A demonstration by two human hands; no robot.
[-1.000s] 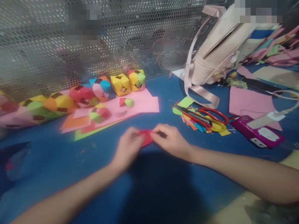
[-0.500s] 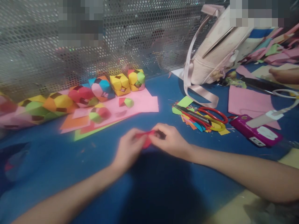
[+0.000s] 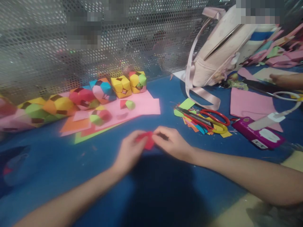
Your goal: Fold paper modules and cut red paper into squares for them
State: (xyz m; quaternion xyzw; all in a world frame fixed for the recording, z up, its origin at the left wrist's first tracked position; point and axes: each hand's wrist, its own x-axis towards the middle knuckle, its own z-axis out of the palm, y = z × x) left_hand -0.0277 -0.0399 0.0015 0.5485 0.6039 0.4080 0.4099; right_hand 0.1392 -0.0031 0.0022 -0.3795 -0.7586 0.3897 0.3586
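"Looking closest first, what are the two hands doing?"

"The left hand [image 3: 130, 148] is pinching one side of a small red paper [image 3: 149, 142], and the right hand [image 3: 172, 142] is pinching the other side. The paper is sitting between them, over a blue table [image 3: 59, 164]. I can't tell if it is touching the table."

"What is lying near them?"

"To the right, red-handled scissors [image 3: 201, 118] are lying on colored scraps [image 3: 187, 103]. Next to them, a purple box [image 3: 247, 127] is lying with a white plug [image 3: 267, 121] on it. It is showing a white label [image 3: 270, 135], but the marks are too blurry to read."

"And to the left?"

"Pink, orange and green sheets [image 3: 142, 107] are lying in a pile, and two little folded bits [image 3: 129, 104] are sitting on top. Behind them, bright paper balls [image 3: 121, 85] are sitting in a row."

"What is the pink bag [image 3: 213, 64] doing?"

"It is leaning, and its strap [image 3: 207, 99] is trailing onto the table. I can't see what it is holding. To its right, another person's hand [image 3: 286, 80] is showing near a pale sheet [image 3: 262, 74]. A gray metal screen [image 3: 142, 41] full of little holes is standing at the back."
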